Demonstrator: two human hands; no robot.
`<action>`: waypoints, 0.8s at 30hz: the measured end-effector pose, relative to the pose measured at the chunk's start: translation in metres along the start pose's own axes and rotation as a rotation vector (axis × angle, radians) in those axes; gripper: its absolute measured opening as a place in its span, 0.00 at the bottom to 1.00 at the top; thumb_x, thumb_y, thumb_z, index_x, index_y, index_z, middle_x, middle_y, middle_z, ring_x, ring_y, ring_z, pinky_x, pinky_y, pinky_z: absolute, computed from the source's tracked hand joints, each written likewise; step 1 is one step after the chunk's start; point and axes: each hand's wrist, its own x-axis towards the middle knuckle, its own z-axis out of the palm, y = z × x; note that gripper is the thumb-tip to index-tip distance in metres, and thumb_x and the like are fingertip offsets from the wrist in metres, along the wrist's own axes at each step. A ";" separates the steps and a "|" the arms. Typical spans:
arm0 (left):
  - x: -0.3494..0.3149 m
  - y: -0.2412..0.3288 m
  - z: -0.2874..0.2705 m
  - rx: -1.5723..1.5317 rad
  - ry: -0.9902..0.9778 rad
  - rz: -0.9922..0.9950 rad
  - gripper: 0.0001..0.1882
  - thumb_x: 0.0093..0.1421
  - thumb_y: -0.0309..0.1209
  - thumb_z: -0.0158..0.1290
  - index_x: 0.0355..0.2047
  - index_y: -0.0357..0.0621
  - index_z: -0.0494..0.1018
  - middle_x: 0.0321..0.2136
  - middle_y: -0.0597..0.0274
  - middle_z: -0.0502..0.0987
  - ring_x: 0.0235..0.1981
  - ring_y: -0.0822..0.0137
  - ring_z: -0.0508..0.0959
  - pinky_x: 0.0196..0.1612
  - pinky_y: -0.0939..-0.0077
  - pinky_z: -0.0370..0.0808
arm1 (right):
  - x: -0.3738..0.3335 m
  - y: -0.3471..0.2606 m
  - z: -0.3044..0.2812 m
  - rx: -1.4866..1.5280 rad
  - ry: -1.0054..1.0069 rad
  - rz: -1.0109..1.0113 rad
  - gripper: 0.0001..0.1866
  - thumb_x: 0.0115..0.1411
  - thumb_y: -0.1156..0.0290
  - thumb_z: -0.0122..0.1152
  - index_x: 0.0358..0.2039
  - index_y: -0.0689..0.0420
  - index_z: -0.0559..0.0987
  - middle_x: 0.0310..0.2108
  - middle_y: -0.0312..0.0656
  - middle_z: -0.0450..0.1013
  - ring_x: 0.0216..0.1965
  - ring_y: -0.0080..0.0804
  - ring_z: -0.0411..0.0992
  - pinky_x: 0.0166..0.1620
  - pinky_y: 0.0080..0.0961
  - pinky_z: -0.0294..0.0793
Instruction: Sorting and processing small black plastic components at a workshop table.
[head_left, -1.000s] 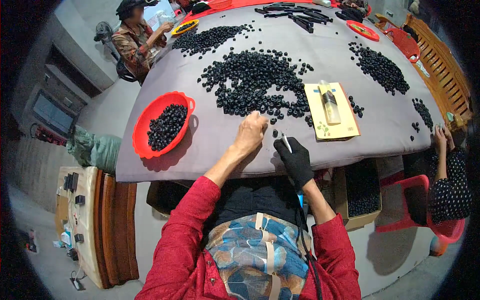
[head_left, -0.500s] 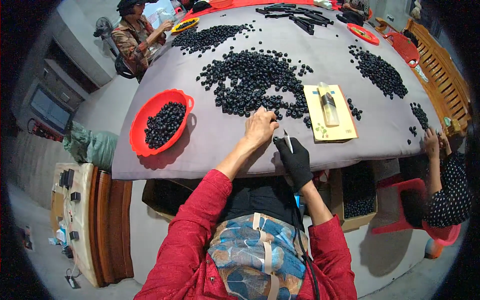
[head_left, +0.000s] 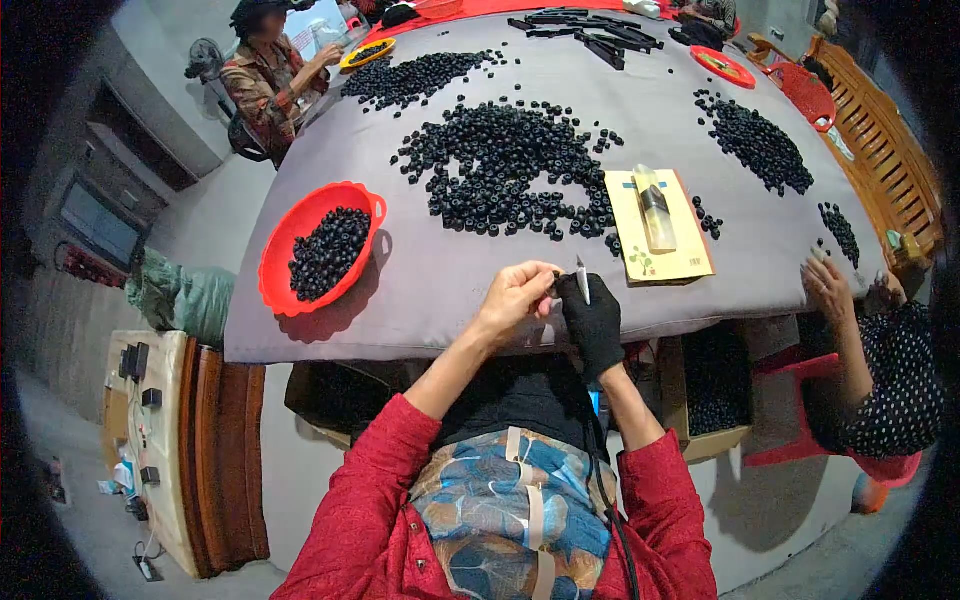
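Note:
My left hand [head_left: 515, 300] is bare, its thumb and fingers pinched on a small black ring-shaped part [head_left: 556, 275] above the table's near edge. Just beside it, my right hand [head_left: 594, 325], in a black glove, grips a slim craft knife [head_left: 583, 283] with its blade pointing up and away from me. The two hands nearly touch at the fingertips. Beyond them spreads a wide heap of the same black parts [head_left: 510, 150]. Left of my hands, a red scalloped bowl [head_left: 278, 250] holds many more of them.
A yellow card [head_left: 690, 255] carrying a clear tube-like item [head_left: 656, 220] lies right of the heap. Smaller black heaps [head_left: 755, 145] dot the grey tablecloth [head_left: 450, 290]. Another person's hand [head_left: 830, 285] is at the right edge; a second person [head_left: 275, 85] sits far left. Open boxes [head_left: 715, 440] stand below.
My left hand has drawn back from the heap toward me and now meets my right hand, holding a black part. At the right, the other person's hand has shifted left, off the small heap.

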 end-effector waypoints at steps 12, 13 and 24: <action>-0.021 0.007 -0.006 0.225 -0.083 0.119 0.11 0.58 0.25 0.43 0.40 0.36 0.70 0.20 0.68 0.72 0.16 0.80 0.71 0.18 0.89 0.68 | 0.000 -0.014 -0.004 0.097 -0.116 -0.008 0.09 0.55 0.69 0.50 0.35 0.57 0.74 0.29 0.42 0.70 0.30 0.34 0.71 0.31 0.25 0.69; -0.021 0.005 -0.008 0.222 -0.081 0.099 0.11 0.58 0.25 0.43 0.40 0.37 0.71 0.21 0.68 0.73 0.16 0.81 0.71 0.18 0.90 0.68 | 0.001 -0.018 -0.005 0.098 -0.118 -0.009 0.09 0.55 0.69 0.50 0.35 0.57 0.74 0.29 0.42 0.70 0.30 0.34 0.71 0.31 0.25 0.69; -0.019 -0.014 -0.013 0.096 0.098 0.078 0.09 0.57 0.26 0.46 0.38 0.39 0.71 0.21 0.69 0.72 0.15 0.82 0.69 0.17 0.90 0.68 | 0.002 -0.020 -0.001 0.306 -0.087 0.264 0.09 0.54 0.67 0.55 0.29 0.61 0.74 0.22 0.38 0.69 0.24 0.21 0.66 0.28 0.21 0.64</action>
